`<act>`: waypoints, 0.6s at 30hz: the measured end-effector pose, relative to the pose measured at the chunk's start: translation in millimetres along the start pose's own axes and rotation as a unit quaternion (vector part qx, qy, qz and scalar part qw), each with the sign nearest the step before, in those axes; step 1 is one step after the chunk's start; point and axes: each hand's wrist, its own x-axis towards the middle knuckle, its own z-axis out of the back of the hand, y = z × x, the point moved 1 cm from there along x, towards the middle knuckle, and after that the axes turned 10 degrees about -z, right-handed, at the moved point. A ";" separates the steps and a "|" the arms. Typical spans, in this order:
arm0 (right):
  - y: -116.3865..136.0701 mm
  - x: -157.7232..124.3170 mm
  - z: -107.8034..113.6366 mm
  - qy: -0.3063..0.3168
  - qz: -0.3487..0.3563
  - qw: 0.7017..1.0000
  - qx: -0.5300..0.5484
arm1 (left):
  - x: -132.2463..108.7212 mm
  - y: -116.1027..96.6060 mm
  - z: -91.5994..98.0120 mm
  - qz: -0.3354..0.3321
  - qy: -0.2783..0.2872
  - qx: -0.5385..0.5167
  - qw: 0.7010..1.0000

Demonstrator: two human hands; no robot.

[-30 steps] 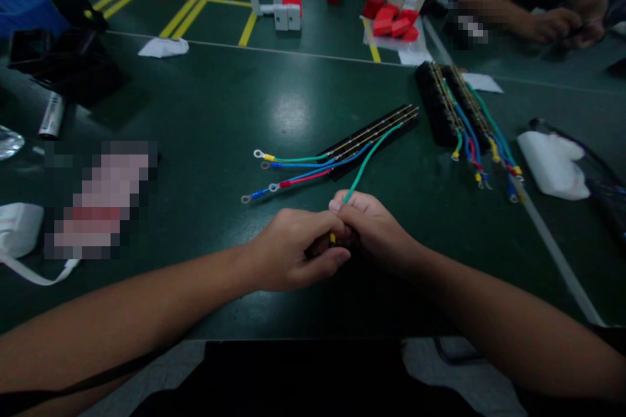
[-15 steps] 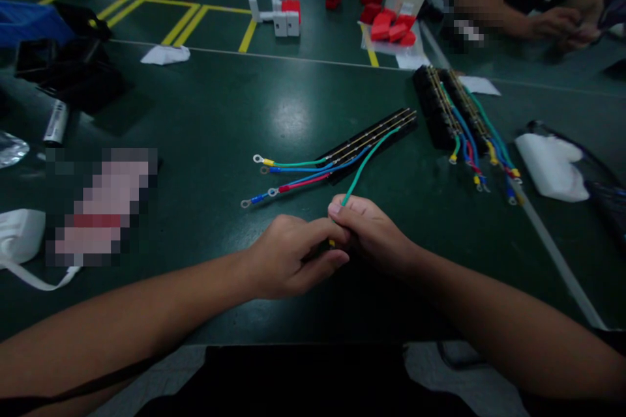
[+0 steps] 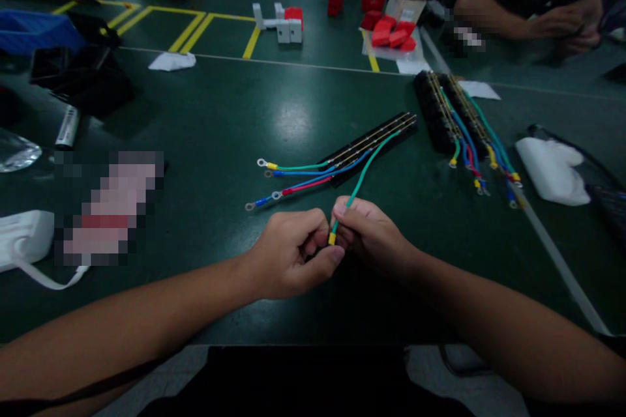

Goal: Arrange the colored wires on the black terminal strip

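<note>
A green wire runs from a black terminal strip with brass-coloured bars down to my hands. My right hand is closed, pinching this wire between thumb and fingers just above its end. At the wire's end sits a yellow sleeve; the lug's tip is hidden by my left thumb. My left hand is closed on that end, thumb beside the sleeve and fingers curled. From the strip's near end, several other wires spread left, among them a red wire, all ending in ring lugs.
Two more wired strips lie at the right, near a white object with a dark cable. To the left are a blurred-out phone-like item, a white charger and black boxes. Red parts lie farther back; a co-worker's hands are upper right.
My left index finger has curled back off the wire's end, so the yellow sleeve now shows more. My right hand keeps its pinch. The whole view has shifted slightly.
</note>
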 end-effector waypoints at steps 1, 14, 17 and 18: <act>-0.1 0.3 0.1 0.002 0.002 1.000 0.010 | 0.2 0.3 -0.3 0.004 0.004 -0.005 1.000; 1.8 0.8 0.4 0.019 -0.008 0.999 0.046 | 2.6 3.5 1.3 -0.011 0.040 -0.024 0.999; 3.1 0.1 -0.1 0.021 -0.012 0.999 0.047 | 3.1 2.7 1.4 -0.012 0.041 -0.020 0.999; 3.3 -0.1 -0.1 0.023 -0.012 0.999 0.047 | 3.2 2.6 1.4 -0.013 0.039 -0.019 0.999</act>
